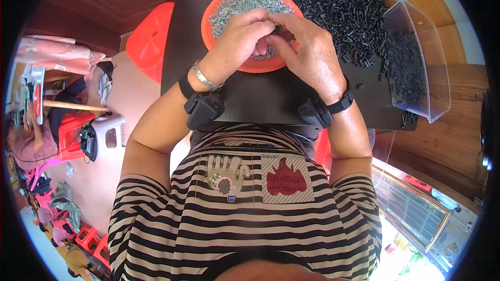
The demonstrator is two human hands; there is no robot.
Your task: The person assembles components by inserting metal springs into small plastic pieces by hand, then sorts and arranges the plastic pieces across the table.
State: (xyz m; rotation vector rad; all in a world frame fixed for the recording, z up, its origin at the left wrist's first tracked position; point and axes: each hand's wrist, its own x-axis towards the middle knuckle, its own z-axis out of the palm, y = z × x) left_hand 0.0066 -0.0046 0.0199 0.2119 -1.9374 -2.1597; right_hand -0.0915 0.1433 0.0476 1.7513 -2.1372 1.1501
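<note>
My left hand (244, 37) and my right hand (308, 47) meet above a round orange-red basin (210, 8) on a dark table. Their fingertips close around a small black part (276, 28), which is mostly hidden between them. Inside the basin are many small silvery metal pieces (250, 3). A large pile of small black parts (338, 10) spreads over the table behind and to the right of my right hand. Each wrist wears a black strap with a black device, and a silver bracelet circles my left wrist.
A clear plastic bin (440, 88) with black parts lies at the table's right edge. One loose black part (360, 86) is near my right wrist. A red stool (151, 41) stands left of the table. Other people sit at the far left among stools.
</note>
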